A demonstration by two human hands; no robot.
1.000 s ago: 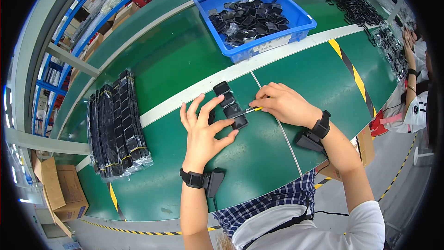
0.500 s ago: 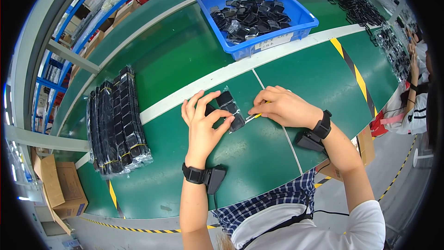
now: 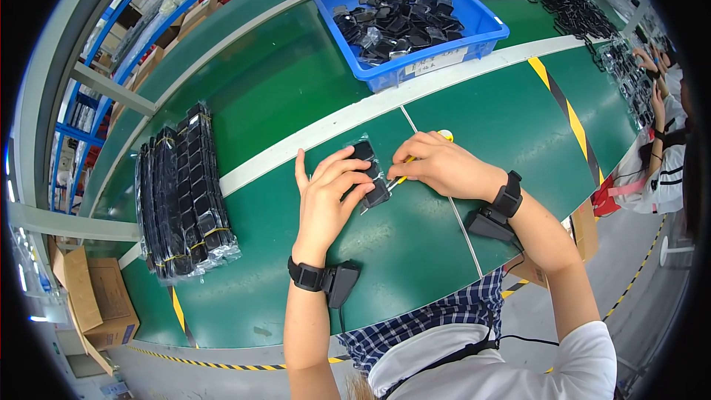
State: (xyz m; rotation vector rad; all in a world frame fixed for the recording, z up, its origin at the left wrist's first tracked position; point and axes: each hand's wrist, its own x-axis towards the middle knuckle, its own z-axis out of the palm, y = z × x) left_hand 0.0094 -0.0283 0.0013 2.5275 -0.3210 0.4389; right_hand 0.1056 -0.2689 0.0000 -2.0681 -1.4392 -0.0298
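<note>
Two hands | left hand (image 3: 326, 196) grip pins bagged black part (image 3: 370, 174) | right hand (image 3: 444, 167) grip pinches yellow tool (image 3: 404, 161) beside it

Two hands work at the near middle of the green table (image 3: 281, 89): the left hand (image 3: 326, 204) and the right hand (image 3: 441, 170), each with one black wrist device, and between them lies one bagged black part (image 3: 370, 174) beside one yellow-tipped tool (image 3: 443, 135). One blue bin (image 3: 485, 22) stands far, its loose black parts too many to count. Left lie roughly four rows of bagged black parts (image 3: 181, 192), one cardboard box (image 3: 92, 296) below them.
</note>
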